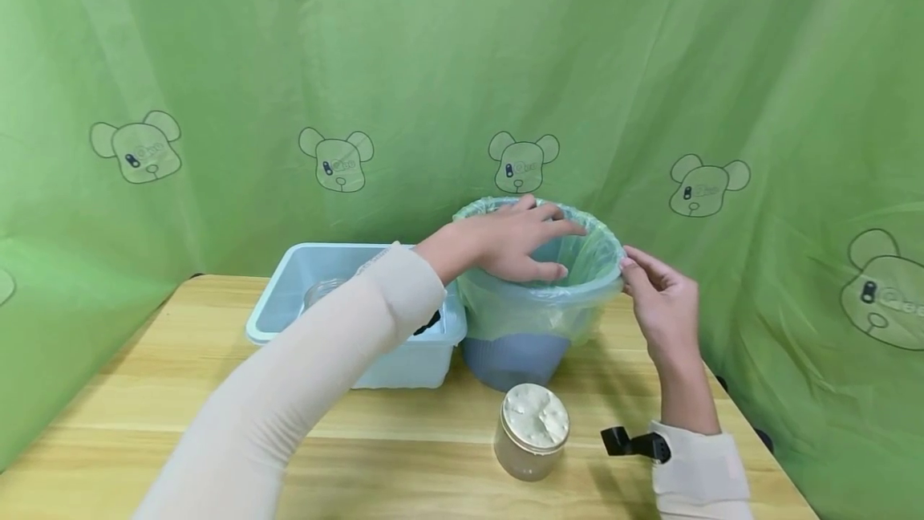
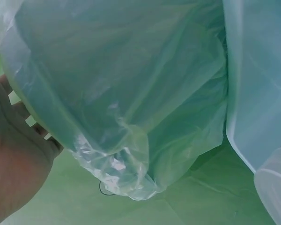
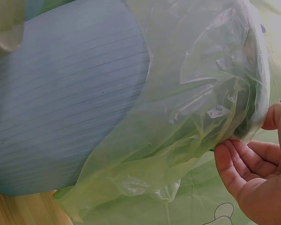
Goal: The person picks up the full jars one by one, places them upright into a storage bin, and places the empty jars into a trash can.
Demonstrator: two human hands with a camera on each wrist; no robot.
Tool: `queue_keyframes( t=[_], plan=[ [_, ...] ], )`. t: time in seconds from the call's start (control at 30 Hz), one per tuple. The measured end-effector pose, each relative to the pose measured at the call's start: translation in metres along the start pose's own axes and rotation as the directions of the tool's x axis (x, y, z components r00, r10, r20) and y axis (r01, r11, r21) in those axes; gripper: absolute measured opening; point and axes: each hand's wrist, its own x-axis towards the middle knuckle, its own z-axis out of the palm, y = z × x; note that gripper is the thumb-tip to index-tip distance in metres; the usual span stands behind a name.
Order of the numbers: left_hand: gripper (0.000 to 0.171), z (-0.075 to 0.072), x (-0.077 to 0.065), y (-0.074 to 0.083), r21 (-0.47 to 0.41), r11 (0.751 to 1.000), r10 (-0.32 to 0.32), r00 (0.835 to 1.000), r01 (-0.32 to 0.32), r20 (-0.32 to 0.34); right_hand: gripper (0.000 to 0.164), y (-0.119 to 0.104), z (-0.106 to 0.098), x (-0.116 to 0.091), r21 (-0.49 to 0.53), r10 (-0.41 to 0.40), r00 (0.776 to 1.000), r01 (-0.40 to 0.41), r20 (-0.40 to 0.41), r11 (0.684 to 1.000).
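A ribbed blue trash bin (image 1: 514,359) stands on the table, lined with a thin green garbage bag (image 1: 498,315) folded down over its rim. My left hand (image 1: 516,243) reaches across the bin's mouth with its fingers spread and relaxed. In the left wrist view the left hand's fingers lie beside the bag's edge, partly hidden by the film. At the bin's right side my right hand (image 1: 662,303) pinches the bag-covered rim between thumb and fingers. The right wrist view shows its thumb and fingertips at that rim, with the bag (image 3: 192,93) hanging loosely along the bin wall.
Left of the bin stands a light blue plastic tub (image 1: 411,371) with a clear container (image 1: 321,291) inside, partly behind my left arm. In front of the bin is a jar (image 1: 530,456) with a dented metallic lid. A green curtain (image 1: 433,62) hangs behind the wooden table (image 1: 216,343).
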Motion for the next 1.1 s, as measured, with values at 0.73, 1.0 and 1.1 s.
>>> queue_keyframes(
  t=[0.73,1.0,1.1],
  plan=[
    [0.061,0.007,-0.046,0.028,0.179,0.962,0.224,0.969,-0.204,-0.099,0.039,-0.001,0.004,-0.001,0.055,0.028,0.999,-0.026,-0.04,0.998],
    [0.057,0.013,-0.064,0.044,0.274,0.924,0.305,0.946,-0.265,-0.114,0.038,-0.001,0.003,0.0,0.058,0.016,0.999,-0.013,-0.041,0.998],
    [0.057,0.018,-0.068,0.048,0.28,0.917,0.322,0.941,-0.283,-0.104,0.038,-0.001,0.004,0.0,0.043,0.007,0.999,-0.005,-0.045,0.999]
  ],
)
